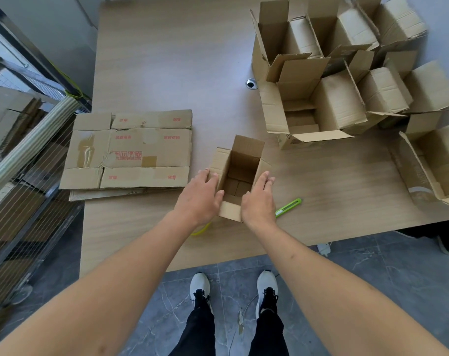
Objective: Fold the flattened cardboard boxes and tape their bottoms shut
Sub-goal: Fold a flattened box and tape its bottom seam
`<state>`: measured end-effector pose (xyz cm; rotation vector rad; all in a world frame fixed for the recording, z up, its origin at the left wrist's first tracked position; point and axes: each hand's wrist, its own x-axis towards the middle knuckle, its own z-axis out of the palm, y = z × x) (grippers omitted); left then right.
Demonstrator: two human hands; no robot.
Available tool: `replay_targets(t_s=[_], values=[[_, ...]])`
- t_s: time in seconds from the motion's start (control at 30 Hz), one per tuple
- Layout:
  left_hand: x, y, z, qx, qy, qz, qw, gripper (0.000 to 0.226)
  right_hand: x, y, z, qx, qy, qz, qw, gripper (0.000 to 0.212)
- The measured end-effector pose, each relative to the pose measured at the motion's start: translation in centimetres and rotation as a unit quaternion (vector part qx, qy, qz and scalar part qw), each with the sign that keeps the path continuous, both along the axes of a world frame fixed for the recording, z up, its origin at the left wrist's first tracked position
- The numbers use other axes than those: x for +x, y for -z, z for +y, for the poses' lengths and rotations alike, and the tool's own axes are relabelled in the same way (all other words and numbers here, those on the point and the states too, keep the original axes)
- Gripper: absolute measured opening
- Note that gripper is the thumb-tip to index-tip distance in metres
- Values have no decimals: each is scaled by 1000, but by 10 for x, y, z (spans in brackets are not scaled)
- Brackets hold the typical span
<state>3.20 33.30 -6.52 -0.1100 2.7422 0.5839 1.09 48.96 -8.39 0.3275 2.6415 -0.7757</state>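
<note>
Nearest us, our left hand and right hand press straight fingers against either side of the small open box near the table front edge, flattened cardboard left, folded boxes beyond.

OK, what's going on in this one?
A person stands at a wooden table, assembling cardboard boxes. Both hands, left hand and right hand, press against the sides of a small upright open box. Flattened boxes lie to the left, assembled boxes are piled to the right, and a green utility knife lies beside the right hand.
</note>
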Motion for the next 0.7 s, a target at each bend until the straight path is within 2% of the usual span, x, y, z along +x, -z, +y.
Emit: replay_targets(t_s=[0.07, 0.2, 0.4, 0.7], values=[[-3, -10, -4, -11, 23, 24, 999, 50, 1, -5, 3, 16, -3, 19, 1000, 69], [-7, -38, -4, 0, 48, 77, 996, 58, 10, -32, 9, 36, -8, 37, 999, 64], [-12, -75, 3, -22, 114, 90, 989, 62, 39, -74, 41, 72, -7, 50, 996, 64], [-3, -139, 84, -77, 193, 121, 971, 61, 67, -136, 126, 79, 19, 87, 993, 62]])
